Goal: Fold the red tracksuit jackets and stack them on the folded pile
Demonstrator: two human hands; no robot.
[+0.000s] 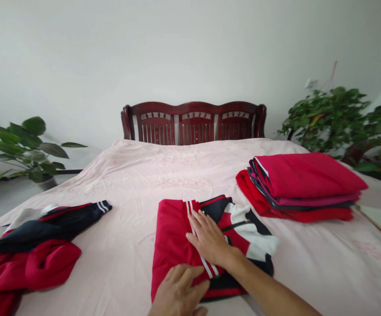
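Observation:
A jacket (170,237) in red, navy and white lies partly folded on the bed in front of me. Its red part is turned over to the left, with a white double stripe along it; a zipper shows on the right. My right hand (208,237) rests flat on the striped part, fingers stretched out and holding nothing. Nearer to me, my left hand (180,289) touches the jacket's lower edge. Its fingers are loosely bent and apart, with no cloth visibly gripped.
A stack of folded red and dark clothes (309,175) stands to the right. Crumpled clothes (45,259) lie at the left. Pink sheeting (127,245) covers the bed, with a dark wooden headboard (193,123) behind. Potted plants (28,145) flank it on both sides.

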